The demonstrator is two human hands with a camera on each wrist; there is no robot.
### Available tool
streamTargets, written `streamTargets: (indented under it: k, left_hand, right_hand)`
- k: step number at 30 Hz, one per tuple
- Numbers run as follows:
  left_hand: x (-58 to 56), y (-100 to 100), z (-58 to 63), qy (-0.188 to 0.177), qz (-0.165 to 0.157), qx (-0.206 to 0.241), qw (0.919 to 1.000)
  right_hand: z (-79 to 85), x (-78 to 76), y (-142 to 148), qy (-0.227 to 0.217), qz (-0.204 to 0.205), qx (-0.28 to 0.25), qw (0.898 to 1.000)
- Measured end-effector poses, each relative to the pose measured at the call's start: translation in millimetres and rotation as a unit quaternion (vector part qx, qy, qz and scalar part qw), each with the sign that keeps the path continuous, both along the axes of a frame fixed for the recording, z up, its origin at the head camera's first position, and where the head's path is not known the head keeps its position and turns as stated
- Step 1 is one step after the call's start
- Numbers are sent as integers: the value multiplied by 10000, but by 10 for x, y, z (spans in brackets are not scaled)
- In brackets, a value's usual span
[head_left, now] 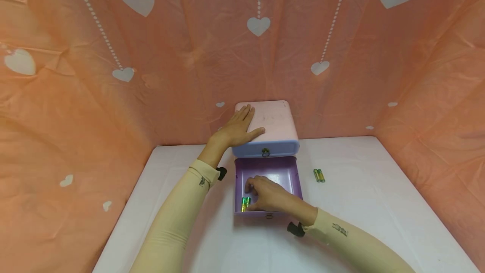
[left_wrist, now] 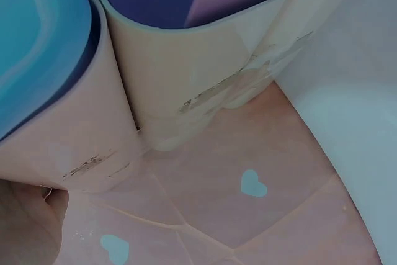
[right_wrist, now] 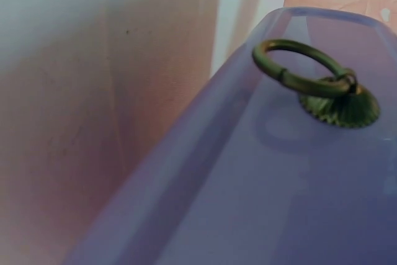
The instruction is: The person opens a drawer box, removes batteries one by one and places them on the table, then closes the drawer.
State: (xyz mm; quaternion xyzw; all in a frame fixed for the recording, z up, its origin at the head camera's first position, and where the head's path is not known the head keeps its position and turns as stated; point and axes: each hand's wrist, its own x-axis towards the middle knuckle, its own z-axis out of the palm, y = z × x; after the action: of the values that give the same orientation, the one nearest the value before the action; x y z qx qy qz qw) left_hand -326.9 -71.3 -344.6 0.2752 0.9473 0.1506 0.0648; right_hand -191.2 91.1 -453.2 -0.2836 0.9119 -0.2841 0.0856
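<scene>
My left hand [head_left: 238, 129] rests on the pink top of a small drawer cabinet [head_left: 274, 117], fingers spread and straight. Part of that hand [left_wrist: 28, 228] shows at the lower left of the left wrist view, beside the cabinet's side. Below the blue upper drawer [head_left: 248, 150], a purple drawer [head_left: 265, 167] is pulled out. Inside it, at the front left, lie green-and-gold batteries [head_left: 246, 204]. My right hand [head_left: 270, 196] reaches into this drawer, fingers bent and thumb apart from them, right beside the batteries. The right wrist view shows the purple drawer's front with a brass ring pull [right_wrist: 304, 85].
Two more green-and-gold batteries [head_left: 319, 175] lie side by side on the white table [head_left: 348, 205], right of the drawer. Another ring pull [head_left: 265, 152] hangs on the blue drawer. Peach cloth [head_left: 197, 54] with white hearts encloses the back and sides, close behind the cabinet.
</scene>
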Motion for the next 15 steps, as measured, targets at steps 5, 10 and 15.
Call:
streamTargets:
  k: [5, 10, 15]
  left_hand:
    - [3, -4, 4, 19, 10, -19, 10000]
    - [6, -3, 9, 1, 27, -21, 10000]
    - [-1, 2, 4, 8, 23, -42, 10000]
  right_hand:
    - [12, 8, -12, 27, -49, 60, 10000]
    - [16, 10, -15, 55, -92, 107, 9999]
    - [11, 9, -15, 79, -112, 103, 9999]
